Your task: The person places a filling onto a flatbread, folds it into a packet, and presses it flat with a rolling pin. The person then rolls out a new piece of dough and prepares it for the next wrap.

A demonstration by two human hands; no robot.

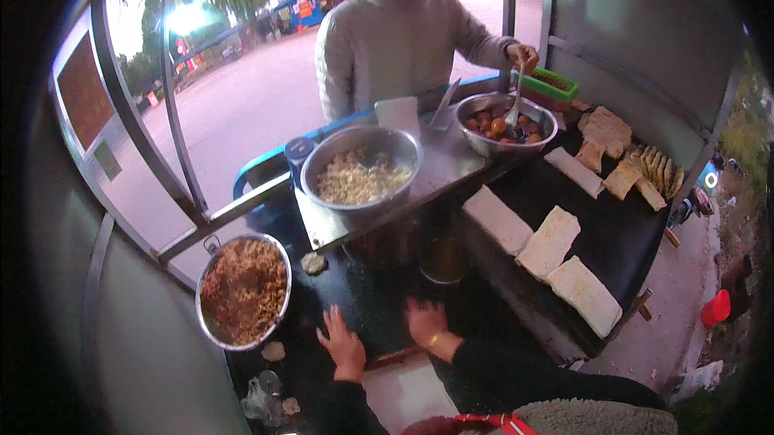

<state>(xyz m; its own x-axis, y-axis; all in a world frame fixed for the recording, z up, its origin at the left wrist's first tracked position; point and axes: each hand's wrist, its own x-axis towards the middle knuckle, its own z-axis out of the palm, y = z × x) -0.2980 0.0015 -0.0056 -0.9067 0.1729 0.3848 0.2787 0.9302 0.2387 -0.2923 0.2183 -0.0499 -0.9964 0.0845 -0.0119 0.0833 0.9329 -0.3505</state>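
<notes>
My left hand [343, 341] lies palm down with its fingers spread on the dark, shiny worktop [369, 308], holding nothing. My right hand [428, 323], blurred, is over the same worktop to the right, near a round metal-rimmed container [444, 261]; whether its fingers hold anything cannot be told. Left of my left hand stands a metal bowl of brown minced filling [247, 290]. A small dough lump [314, 264] lies beyond my left hand, and a flat dough piece [273, 351] lies to its left.
A black griddle [604, 223] at right bears pale flatbreads [584, 296] and browned ones [606, 131]. A metal bowl of chopped filling [363, 175] stands on the shelf. Across it, another person [393, 42] holds a spoon in a bowl of round brown food [507, 126]. A clear plastic bag [260, 402] lies lower left.
</notes>
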